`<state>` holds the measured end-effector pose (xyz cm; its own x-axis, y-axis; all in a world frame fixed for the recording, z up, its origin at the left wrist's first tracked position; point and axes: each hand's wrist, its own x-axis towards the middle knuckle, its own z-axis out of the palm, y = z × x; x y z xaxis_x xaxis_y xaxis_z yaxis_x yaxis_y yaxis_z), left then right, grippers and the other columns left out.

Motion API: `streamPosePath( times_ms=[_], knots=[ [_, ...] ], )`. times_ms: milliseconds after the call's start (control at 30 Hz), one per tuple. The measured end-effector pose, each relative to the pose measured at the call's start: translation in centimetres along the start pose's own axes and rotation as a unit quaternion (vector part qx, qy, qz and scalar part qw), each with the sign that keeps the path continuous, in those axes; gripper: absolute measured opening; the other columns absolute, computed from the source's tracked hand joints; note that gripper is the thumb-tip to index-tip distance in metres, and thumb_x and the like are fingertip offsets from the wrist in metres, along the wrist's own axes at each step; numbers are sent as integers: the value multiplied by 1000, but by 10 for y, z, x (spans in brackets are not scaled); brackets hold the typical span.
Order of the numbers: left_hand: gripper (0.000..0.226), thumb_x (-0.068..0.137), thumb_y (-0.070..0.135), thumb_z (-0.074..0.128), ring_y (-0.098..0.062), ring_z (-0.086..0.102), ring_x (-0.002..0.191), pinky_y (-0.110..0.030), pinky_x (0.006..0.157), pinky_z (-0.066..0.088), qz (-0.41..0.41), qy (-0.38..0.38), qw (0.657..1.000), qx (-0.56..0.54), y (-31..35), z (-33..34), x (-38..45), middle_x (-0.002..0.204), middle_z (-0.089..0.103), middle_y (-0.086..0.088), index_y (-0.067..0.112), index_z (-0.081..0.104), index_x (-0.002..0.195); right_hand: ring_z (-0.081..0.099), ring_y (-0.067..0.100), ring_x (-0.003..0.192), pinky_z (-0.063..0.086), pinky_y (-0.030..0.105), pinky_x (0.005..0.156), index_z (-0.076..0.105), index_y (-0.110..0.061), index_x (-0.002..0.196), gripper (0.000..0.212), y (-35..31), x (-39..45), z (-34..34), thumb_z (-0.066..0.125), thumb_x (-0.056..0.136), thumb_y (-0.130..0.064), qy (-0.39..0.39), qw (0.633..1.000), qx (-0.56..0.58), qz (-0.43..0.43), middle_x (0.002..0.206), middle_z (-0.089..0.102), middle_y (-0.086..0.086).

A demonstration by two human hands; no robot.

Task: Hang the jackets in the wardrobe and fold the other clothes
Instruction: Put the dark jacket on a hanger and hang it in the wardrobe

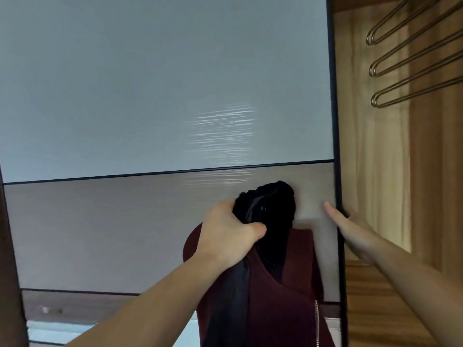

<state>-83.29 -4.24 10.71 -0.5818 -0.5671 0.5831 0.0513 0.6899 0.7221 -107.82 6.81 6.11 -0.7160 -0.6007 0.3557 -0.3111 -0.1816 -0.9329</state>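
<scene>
My left hand [229,232] grips a dark red jacket [280,294] by its black fuzzy collar [273,209] and holds it up in front of the wardrobe's sliding door [150,96]. The jacket hangs down from my fist, its dark lining showing on the left side. My right hand [350,229] rests on the door's dark right edge [337,146]; its thumb lies straight on the front panel and its fingers reach behind the edge, out of sight.
To the right of the door the wooden wardrobe interior [390,171] is open. Three metal hanger ends [411,68] stick out at the upper right. A wooden shelf [375,309] lies at the lower right.
</scene>
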Motion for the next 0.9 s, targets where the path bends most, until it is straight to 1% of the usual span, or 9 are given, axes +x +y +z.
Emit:
streamPosePath(
  times_ms=[167,300,367,433,500,600,700,800,900],
  knots=[
    [32,64,5,71,2,44,40,-11,39,30,16,-19,1000,0,6,23,1,41,45,20,22,45,56,60,10,99,42,33,94,45,-18,139,68,-3,-9,-62,63,81,-48,32,997,58,28,123,62,2],
    [23,63,7,71,0,45,45,-17,43,34,25,-32,999,0,9,42,2,47,47,17,16,51,62,66,22,105,49,38,92,53,-23,133,103,-5,-26,-98,84,46,-68,98,991,66,59,117,68,3],
    [18,62,8,72,-1,49,48,-18,45,38,24,-38,999,-1,11,48,2,52,52,14,15,56,67,62,24,111,50,43,94,44,-25,140,104,-2,-33,-108,84,52,-63,197,980,24,22,129,61,4],
    [15,63,9,72,-5,57,54,-23,48,45,23,-37,999,-7,12,48,0,58,60,8,13,61,72,51,29,124,43,47,103,37,-18,144,96,-1,-38,-107,78,67,-58,342,931,-115,-63,140,48,10],
    [17,62,12,72,-14,63,62,-31,53,50,24,-33,999,-8,10,41,-5,65,66,-1,8,64,77,42,30,130,37,47,108,41,-13,139,85,-7,-45,-88,76,73,-52,389,877,-230,-165,142,42,13],
    [16,63,14,70,-14,61,58,-32,52,48,9,-25,1000,-5,1,12,-19,61,63,0,6,62,74,33,27,137,32,44,111,37,-14,143,74,-17,-54,-31,74,81,-30,324,852,-323,-256,149,32,12],
    [14,67,11,71,-7,54,54,-21,49,40,-6,1,1000,-1,-11,-35,-39,56,56,10,14,57,67,38,22,135,29,34,112,47,-13,138,60,-35,-72,49,71,83,-22,212,855,-347,-322,143,43,6],
    [14,68,12,72,-5,56,56,-15,46,38,-11,39,999,7,-21,-95,-61,60,60,11,18,59,70,62,14,101,43,24,90,70,-19,92,16,-62,-113,139,56,96,-25,119,921,-256,-270,101,68,-7],
    [14,69,15,72,-3,60,63,-12,47,41,-17,81,996,26,-28,-155,-79,68,65,10,22,61,75,62,16,70,43,27,68,67,-5,73,53,-97,-149,220,40,101,-41,53,969,-152,-189,74,68,9]
  ],
)
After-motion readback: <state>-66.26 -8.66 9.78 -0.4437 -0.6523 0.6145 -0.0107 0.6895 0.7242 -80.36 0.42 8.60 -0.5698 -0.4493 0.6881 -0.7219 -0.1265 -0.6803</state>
